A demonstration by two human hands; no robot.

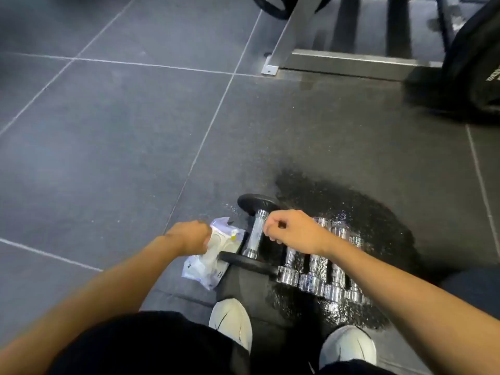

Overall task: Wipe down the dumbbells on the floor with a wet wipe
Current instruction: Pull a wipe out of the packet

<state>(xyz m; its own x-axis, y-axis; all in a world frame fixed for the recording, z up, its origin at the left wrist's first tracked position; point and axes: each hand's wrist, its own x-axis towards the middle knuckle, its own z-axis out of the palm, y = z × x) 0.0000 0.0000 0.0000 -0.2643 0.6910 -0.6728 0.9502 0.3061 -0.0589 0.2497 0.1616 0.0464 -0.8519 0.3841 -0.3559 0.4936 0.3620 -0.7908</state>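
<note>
A dumbbell point(255, 235) with black plates and a chrome handle lies on the dark rubber floor in front of me. Right of it, several small chrome dumbbells point(313, 280) lie side by side. A white wet wipe packet point(207, 262) lies just left of the black dumbbell. My left hand point(189, 236) is closed over the packet's top edge, its fingertips hidden. My right hand point(295, 231) hovers over the dumbbells with curled fingers, thumb and forefinger together next to the chrome handle. I see no wipe in it.
A dark wet patch point(357, 209) spreads on the floor under and behind the chrome dumbbells. My two pale shoes point(232, 320) point(349, 345) stand close below. A metal rack base point(351, 59) and a big black weight plate point(476, 66) sit at the far right.
</note>
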